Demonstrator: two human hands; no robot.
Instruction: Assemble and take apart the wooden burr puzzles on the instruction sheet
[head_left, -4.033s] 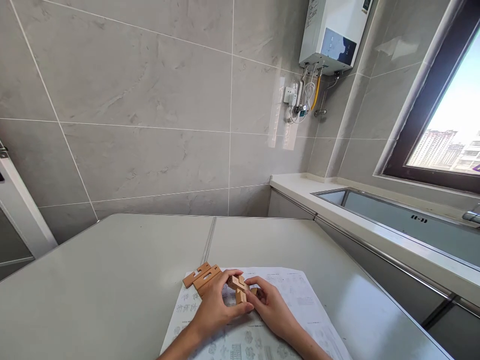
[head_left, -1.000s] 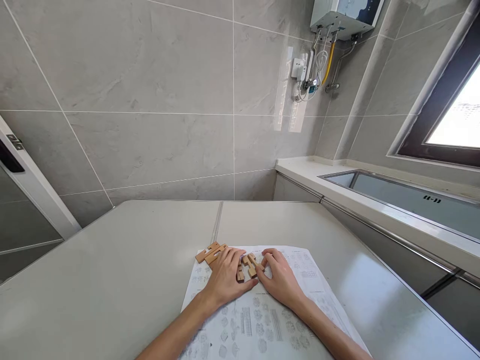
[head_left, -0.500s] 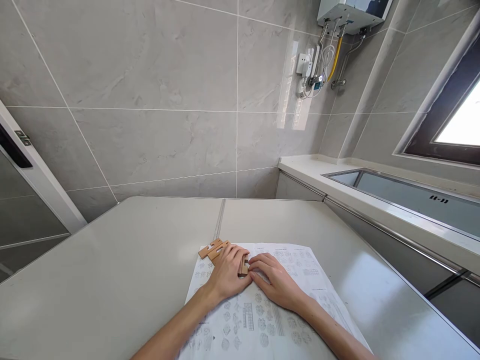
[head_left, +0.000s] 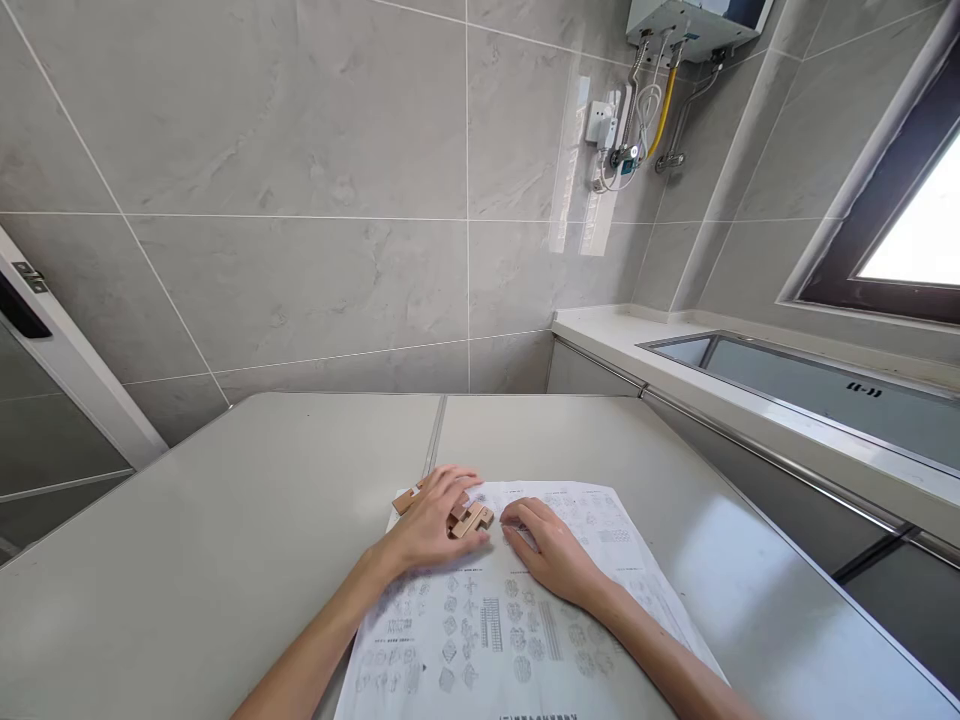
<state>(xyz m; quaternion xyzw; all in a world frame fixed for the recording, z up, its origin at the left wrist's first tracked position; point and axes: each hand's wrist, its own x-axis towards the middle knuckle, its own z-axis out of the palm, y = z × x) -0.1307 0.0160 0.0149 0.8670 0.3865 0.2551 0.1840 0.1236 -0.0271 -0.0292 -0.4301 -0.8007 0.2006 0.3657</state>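
Observation:
Small notched wooden puzzle pieces (head_left: 471, 519) lie on a printed instruction sheet (head_left: 517, 620) spread on a grey tabletop (head_left: 225, 560). My left hand (head_left: 429, 522) rests over the pieces, its fingers curled around and touching them; another wooden piece (head_left: 405, 499) pokes out beyond its knuckles at the sheet's far left corner. To the right, my right hand (head_left: 550, 556) lies palm down on the paper. Its fingers are bent, with the tips just right of the pieces, and I see nothing in them.
A grey tiled wall stands behind the table. A white counter with a steel sink (head_left: 817, 400) runs along the right under a window (head_left: 900, 240). A water heater with pipes (head_left: 660, 60) hangs at the top right. A door edge (head_left: 45, 330) is at left.
Earlier both hands held wooden pieces together between them. My left hand has since slid left over the pieces, my right hand has come away from them, and the view has tilted down.

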